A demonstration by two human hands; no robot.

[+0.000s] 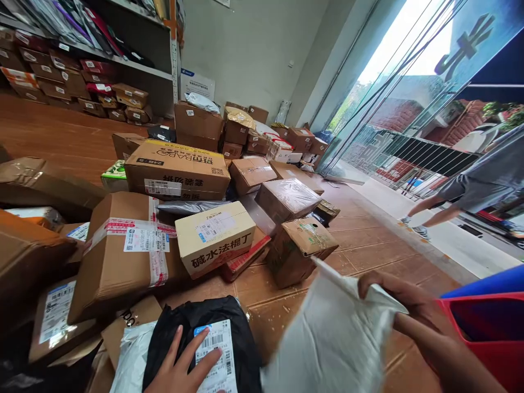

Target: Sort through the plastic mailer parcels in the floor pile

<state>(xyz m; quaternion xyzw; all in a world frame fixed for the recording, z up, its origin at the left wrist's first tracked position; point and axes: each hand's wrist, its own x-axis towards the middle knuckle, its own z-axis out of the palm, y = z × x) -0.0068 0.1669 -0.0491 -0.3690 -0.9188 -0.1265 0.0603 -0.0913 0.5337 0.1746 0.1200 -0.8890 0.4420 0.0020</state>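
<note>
My left hand (186, 368) lies with fingers spread on a black plastic parcel bag (245, 349), partly over its white shipping label (219, 355). My right hand (413, 308) pinches the upper edge of a white mailer bag (331, 333), which hangs to the right of the black parcel. The mailer's lower part is cut off by the frame and slightly blurred. A silvery-white packet (133, 357) sticks out from the left side of the black parcel. Just beyond the hands stands a cream box with printed characters (216, 240).
Several brown cartons, including a big one with red-and-white tape (118, 262), are piled ahead and left. A red bin (487, 349) is at the right edge. Shelves (123, 65) hold parcels at the back. A person (470, 191) stands by the glass front.
</note>
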